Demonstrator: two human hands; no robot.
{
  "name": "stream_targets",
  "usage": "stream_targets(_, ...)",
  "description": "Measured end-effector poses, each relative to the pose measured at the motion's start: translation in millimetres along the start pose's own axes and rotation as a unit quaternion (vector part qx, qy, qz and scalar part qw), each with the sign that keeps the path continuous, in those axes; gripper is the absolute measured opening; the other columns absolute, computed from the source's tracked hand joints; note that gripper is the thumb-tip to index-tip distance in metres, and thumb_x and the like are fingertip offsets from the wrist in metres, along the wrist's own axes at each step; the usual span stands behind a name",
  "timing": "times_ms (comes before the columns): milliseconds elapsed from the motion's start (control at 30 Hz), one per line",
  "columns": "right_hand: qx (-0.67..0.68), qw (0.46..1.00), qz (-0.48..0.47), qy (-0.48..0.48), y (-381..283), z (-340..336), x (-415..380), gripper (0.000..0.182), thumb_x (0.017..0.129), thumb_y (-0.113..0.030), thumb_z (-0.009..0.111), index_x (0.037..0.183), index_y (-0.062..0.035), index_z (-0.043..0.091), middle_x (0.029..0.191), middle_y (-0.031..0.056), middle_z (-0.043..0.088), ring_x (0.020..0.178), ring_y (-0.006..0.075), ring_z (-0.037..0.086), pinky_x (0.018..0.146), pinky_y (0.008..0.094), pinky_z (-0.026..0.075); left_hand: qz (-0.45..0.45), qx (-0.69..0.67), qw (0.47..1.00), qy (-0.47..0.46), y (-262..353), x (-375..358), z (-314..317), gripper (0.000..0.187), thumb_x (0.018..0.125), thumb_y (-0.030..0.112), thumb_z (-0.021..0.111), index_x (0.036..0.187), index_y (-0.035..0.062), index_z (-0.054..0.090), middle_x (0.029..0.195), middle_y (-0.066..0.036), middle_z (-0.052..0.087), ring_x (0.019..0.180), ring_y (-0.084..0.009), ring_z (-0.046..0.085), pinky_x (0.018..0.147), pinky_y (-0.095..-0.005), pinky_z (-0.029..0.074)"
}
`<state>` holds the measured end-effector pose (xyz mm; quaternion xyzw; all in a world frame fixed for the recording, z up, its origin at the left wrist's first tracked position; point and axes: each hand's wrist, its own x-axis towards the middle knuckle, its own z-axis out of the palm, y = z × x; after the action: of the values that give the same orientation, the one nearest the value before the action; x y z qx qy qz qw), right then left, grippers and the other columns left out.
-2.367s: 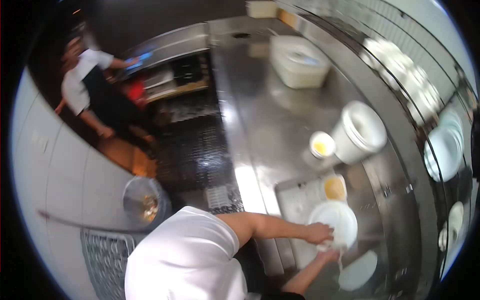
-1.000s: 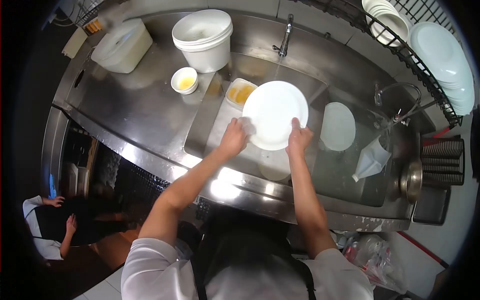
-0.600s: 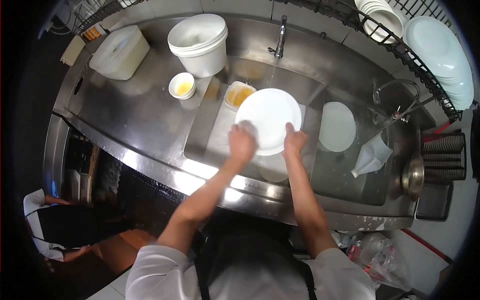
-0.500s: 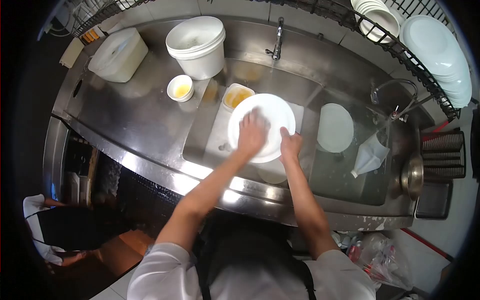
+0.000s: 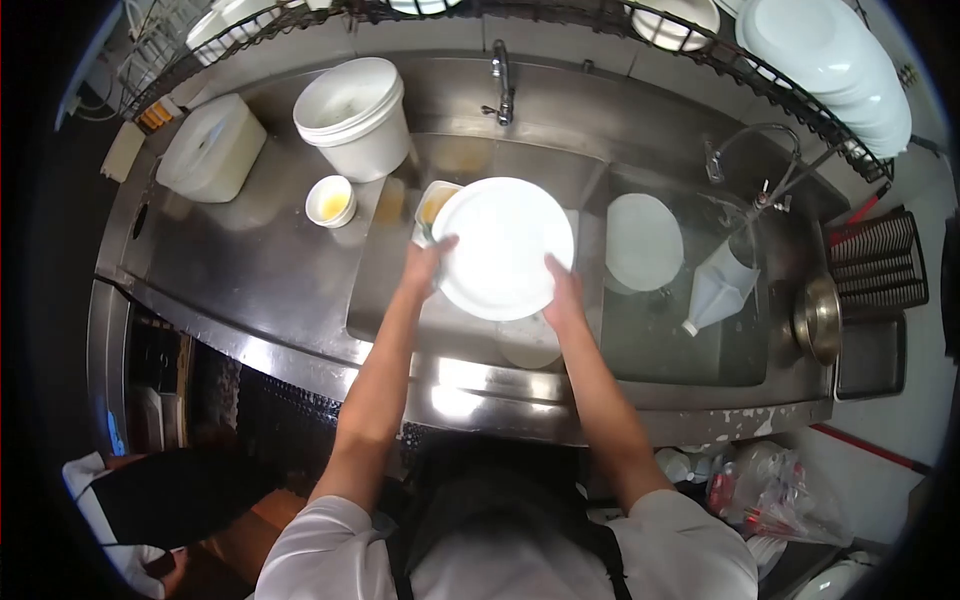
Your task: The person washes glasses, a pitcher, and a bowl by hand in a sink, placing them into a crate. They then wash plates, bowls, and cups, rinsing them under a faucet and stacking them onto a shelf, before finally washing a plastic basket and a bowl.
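Observation:
A round white plate [image 5: 505,248] is held over the left sink basin, its face turned up toward me. My left hand [image 5: 428,266] grips its left rim, thumb on top and fingers mostly hidden. Something small and greenish shows by those fingers, too blurred to name. On the opposite rim, my right hand [image 5: 563,290] is closed with its thumb on the face and its fingers underneath. Partly behind the plate is a small container [image 5: 434,200] with yellow-orange contents. Another white plate [image 5: 644,242] lies in the water of the right basin.
A white bucket [image 5: 355,120], a cup with yellow contents [image 5: 331,202] and a rectangular tub [image 5: 212,150] stand on the left counter. A pale bottle [image 5: 722,290] lies in the right basin. Taps [image 5: 502,85] and a dish rack [image 5: 560,18] line the back. Another person [image 5: 180,500] is at lower left.
My left hand has gone from the middle of the plate's face to its left rim. My right hand keeps its hold on the right rim. The whole view has shifted slightly.

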<state>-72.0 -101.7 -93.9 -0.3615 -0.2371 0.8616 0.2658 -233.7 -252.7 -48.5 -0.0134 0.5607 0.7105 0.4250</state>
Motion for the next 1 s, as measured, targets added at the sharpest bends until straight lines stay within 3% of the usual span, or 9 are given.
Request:
stream_targets(67, -0.069, 0.997, -0.019, 0.025, -18.2, 22.5, 1.2, 0.044, 0.085, -0.015, 0.063, 0.12, 0.0067, 0.048, 0.118, 0.0132, 0.055, 0.107, 0.0238, 0.053, 0.091, 0.0379, 0.043, 0.089, -0.04, 0.987, 0.126, -33.4, 14.1, 18.5, 0.051, 0.074, 0.0, 0.065, 0.122, -0.0029, 0.049, 0.109, -0.014, 0.06, 0.104, -0.0257, 0.055, 0.091, -0.0378, 0.043)
stream_targets(100, -0.124, 0.976, -0.067, 0.164, 1.0, 27.6, 12.9, 0.045, 0.084, -0.016, 0.063, 0.12, 0.0061, 0.048, 0.116, 0.0124, 0.056, 0.104, 0.0231, 0.055, 0.09, 0.0365, 0.045, 0.135, -0.059, 0.971, 0.187, -51.1, 21.7, 30.4, 0.051, 0.074, 0.0, 0.065, 0.122, -0.0031, 0.049, 0.107, -0.014, 0.06, 0.105, -0.0265, 0.055, 0.091, -0.0389, 0.044)
stream_targets(133, -0.02, 0.99, -0.082, 0.11, 17.7, 26.3, 11.2, 0.044, 0.085, -0.014, 0.063, 0.12, 0.0065, 0.048, 0.114, 0.0158, 0.056, 0.104, 0.0225, 0.054, 0.089, 0.0351, 0.044, 0.152, -0.172, 0.967, 0.112, -66.8, 21.0, 42.4, 0.048, 0.075, 0.001, 0.065, 0.12, -0.0039, 0.05, 0.106, -0.015, 0.06, 0.106, -0.0278, 0.055, 0.094, -0.0413, 0.044)
stream_targets(200, 0.067, 0.996, -0.03, 0.049, 1.4, 17.9, -17.5, 0.036, 0.085, -0.013, 0.062, 0.113, 0.007, 0.053, 0.105, 0.0143, 0.059, 0.094, 0.0183, 0.056, 0.081, 0.0326, 0.045, 0.085, 0.1, 0.99, 0.057, -34.1, 22.2, 17.4, 0.05, 0.075, 0.002, 0.064, 0.122, -0.004, 0.048, 0.106, -0.015, 0.062, 0.097, -0.0255, 0.06, 0.089, -0.0377, 0.048)
stream_targets(267, 0.004, 0.998, -0.052, -0.041, -35.2, 1.5, -9.2, 0.033, 0.087, -0.014, 0.06, 0.112, 0.0063, 0.054, 0.105, 0.0136, 0.06, 0.089, 0.0172, 0.058, 0.076, 0.0308, 0.046, 0.038, 0.045, 0.998, -0.032, 10.1, 7.2, 33.2, 0.05, 0.076, 0.004, 0.064, 0.122, -0.0041, 0.047, 0.106, -0.018, 0.062, 0.088, -0.0314, 0.064, 0.078, -0.0431, 0.055)
stream_targets(300, -0.165, 0.978, -0.108, 0.071, -41.0, 0.7, 6.9, 0.029, 0.089, -0.014, 0.058, 0.109, 0.0075, 0.055, 0.101, 0.0144, 0.061, 0.088, 0.0173, 0.059, 0.072, 0.0299, 0.047, 0.047, -0.019, 0.999, 0.007, -8.2, 18.0, 41.4, 0.048, 0.077, 0.004, 0.063, 0.122, -0.0039, 0.048, 0.106, -0.017, 0.062, 0.089, -0.0306, 0.064, 0.078, -0.0436, 0.055)
stream_targets(400, -0.119, 0.883, -0.396, 0.221, -32.1, 34.3, 1.8, 0.031, 0.088, -0.011, 0.057, 0.11, 0.0111, 0.056, 0.104, 0.0186, 0.062, 0.092, 0.0206, 0.059, 0.081, 0.0318, 0.045, 0.113, -0.032, 0.979, 0.168, -86.1, 24.1, 108.0, 0.045, 0.083, 0.01, 0.059, 0.123, -0.0065, 0.045, 0.107, -0.016, 0.061, 0.088, -0.0315, 0.063, 0.079, -0.041, 0.055)
stream_targets(567, 0.024, 0.956, -0.211, 0.204, -99.2, -48.4, -10.3, 0.036, 0.087, -0.011, 0.06, 0.115, 0.0101, 0.051, 0.109, 0.0181, 0.06, 0.097, 0.0262, 0.059, 0.083, 0.0375, 0.049, 0.015, -0.081, 0.994, -0.072, -22.8, 22.3, 87.9, 0.024, 0.084, 0.014, 0.06, 0.105, 0.0032, 0.053, 0.089, -0.011, 0.063, 0.075, -0.0215, 0.064, 0.069, -0.0351, 0.056)
stream_targets(1000, -0.028, 0.938, -0.161, 0.305, -126.0, -238.7, 148.1, 0.043, 0.087, -0.024, 0.056, 0.123, 0.0001, 0.05, 0.117, 0.0115, 0.057, 0.1, 0.0281, 0.06, 0.083, 0.0433, 0.05, 0.118, 0.079, 0.984, 0.109, 68.8, -39.7, -21.7, 0.034, 0.083, 0.029, 0.062, 0.105, 0.0066, 0.048, 0.09, -0.009, 0.059, 0.074, -0.0173, 0.061, 0.061, -0.0323, 0.054)
